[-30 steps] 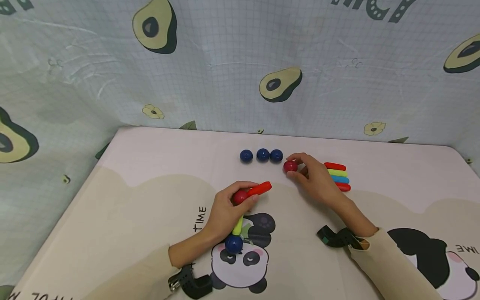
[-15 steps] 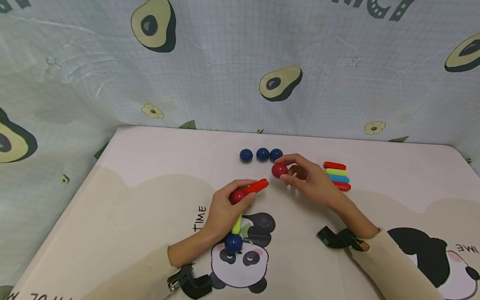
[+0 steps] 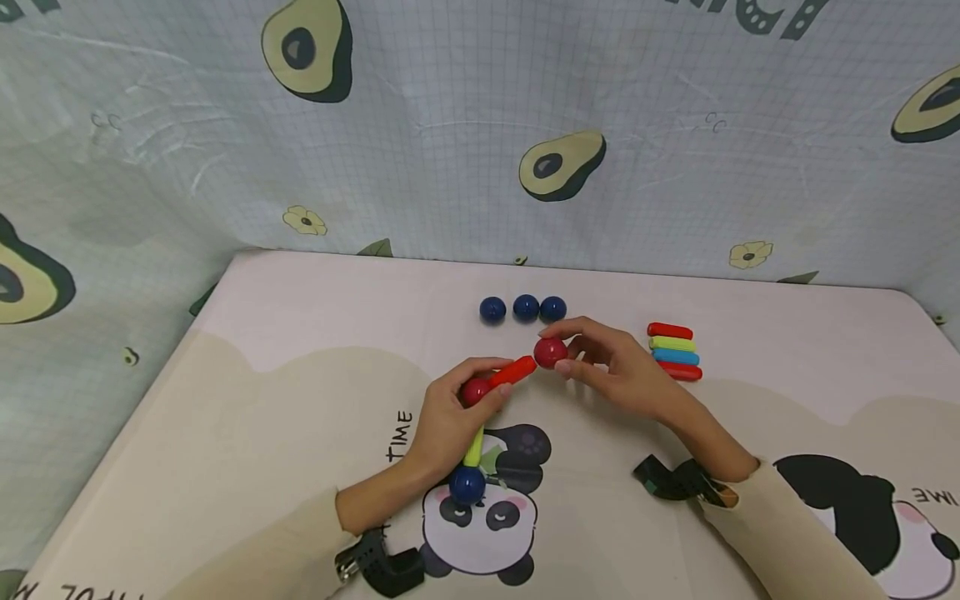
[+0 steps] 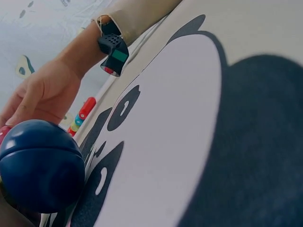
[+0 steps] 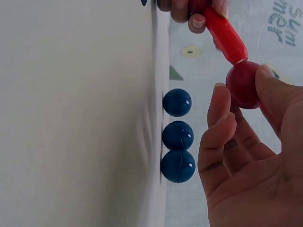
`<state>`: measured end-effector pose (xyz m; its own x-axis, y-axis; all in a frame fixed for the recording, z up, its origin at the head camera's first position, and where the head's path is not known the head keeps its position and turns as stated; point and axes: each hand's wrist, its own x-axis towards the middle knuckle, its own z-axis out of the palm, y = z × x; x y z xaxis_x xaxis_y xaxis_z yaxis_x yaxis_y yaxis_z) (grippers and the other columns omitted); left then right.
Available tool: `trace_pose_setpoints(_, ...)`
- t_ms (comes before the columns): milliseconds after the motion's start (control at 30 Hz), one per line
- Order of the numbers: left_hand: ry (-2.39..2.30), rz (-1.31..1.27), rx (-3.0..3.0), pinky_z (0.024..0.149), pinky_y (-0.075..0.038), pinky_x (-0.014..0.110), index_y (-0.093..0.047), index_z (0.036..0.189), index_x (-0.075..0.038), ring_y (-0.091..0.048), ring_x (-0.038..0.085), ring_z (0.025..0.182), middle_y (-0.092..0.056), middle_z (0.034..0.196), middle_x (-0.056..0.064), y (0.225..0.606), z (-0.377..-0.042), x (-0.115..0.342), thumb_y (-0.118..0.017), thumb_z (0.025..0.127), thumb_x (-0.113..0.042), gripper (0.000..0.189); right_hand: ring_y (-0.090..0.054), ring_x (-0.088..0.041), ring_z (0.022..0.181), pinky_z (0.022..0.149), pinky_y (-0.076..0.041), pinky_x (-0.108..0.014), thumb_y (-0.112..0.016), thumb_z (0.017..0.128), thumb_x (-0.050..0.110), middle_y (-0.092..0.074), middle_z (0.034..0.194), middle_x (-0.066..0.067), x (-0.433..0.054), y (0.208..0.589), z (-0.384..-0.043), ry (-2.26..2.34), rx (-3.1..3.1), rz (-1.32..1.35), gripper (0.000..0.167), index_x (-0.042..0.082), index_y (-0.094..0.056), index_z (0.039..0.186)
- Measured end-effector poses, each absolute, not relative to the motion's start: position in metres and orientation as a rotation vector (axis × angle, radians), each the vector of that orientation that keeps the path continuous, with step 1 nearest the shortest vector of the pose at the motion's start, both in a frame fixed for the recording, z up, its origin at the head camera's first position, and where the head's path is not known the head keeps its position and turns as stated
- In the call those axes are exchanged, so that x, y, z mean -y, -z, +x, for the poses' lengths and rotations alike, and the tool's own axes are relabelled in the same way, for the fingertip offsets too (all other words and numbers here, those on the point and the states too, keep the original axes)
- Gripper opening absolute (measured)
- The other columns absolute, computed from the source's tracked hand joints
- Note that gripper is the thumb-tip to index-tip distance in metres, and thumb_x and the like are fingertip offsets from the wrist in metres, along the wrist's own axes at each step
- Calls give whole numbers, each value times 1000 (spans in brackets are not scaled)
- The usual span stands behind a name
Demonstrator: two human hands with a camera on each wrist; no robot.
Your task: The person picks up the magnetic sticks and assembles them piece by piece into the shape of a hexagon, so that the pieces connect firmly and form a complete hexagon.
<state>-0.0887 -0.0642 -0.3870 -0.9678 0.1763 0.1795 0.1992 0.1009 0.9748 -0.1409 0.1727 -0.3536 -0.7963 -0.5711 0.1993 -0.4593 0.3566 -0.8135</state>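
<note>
My left hand (image 3: 450, 417) grips a red ball (image 3: 476, 391) that joins a red rod (image 3: 513, 371) and a yellow-green rod (image 3: 475, 447). At the lower end of the yellow-green rod is a blue ball (image 3: 467, 485), which looms large in the left wrist view. Between thumb and fingers, my right hand (image 3: 611, 367) pinches a second red ball (image 3: 551, 352). In the right wrist view this red ball (image 5: 244, 85) meets the free tip of the red rod (image 5: 227, 38). Part of the first red ball is hidden by the left fingers.
Three blue balls (image 3: 526, 309) sit in a row farther back on the table. Right of my right hand lies a stack of rods, red, yellow-green, blue (image 3: 676, 357) and red. Panda prints (image 3: 480, 533) decorate the cloth, and a hanging avocado-print sheet (image 3: 420, 167) rises behind the table.
My right hand has carried the second red ball left and toward me, from beside the blue balls to the red rod's tip. My left hand has shifted only slightly.
</note>
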Motion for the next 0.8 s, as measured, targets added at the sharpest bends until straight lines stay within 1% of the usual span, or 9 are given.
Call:
trace_pose_setpoints(233,2052,-388,2325,84,-49,36,-66,118,-15,-57,20,99,-64,110,1,387,-89,64,-69,89,-15,29,-56,-18,94,73,-53,-30,-66,89,3,-58,119,1,-173,354,-142,1416,-2483,-1011,43,15,-55,129)
trace_pose_setpoints(367,2043,-403,2339,79,-48,32,-66,114,-13,-57,19,93,-64,102,1,387,-89,63,-69,88,-15,26,-57,-17,93,71,-52,-30,-66,89,4,-59,116,3,-173,354,-142,1404,-2477,-1032,42,15,-57,129)
trace_pose_setpoints(533,2052,-455,2357,77,-47,27,-60,110,-9,-57,18,87,-63,95,4,387,-89,63,-70,88,-12,24,-57,-17,91,68,-51,-29,-66,89,3,-60,114,3,-172,354,-141,1380,-2440,-1068,43,15,-57,129)
trace_pose_setpoints(633,2072,-487,2364,72,-48,26,-58,112,-8,-58,19,81,-64,92,5,386,-88,63,-70,88,-12,27,-57,-18,91,67,-51,-29,-66,89,3,-60,114,3,-170,353,-139,1376,-2423,-1073,43,13,-57,130)
trace_pose_setpoints(800,2080,-543,2381,68,-49,25,-55,122,-8,-58,20,75,-66,89,6,386,-88,64,-68,89,-12,36,-58,-17,91,68,-52,-30,-67,89,5,-60,115,3,-168,352,-137,1388,-2418,-1054,42,13,-57,129)
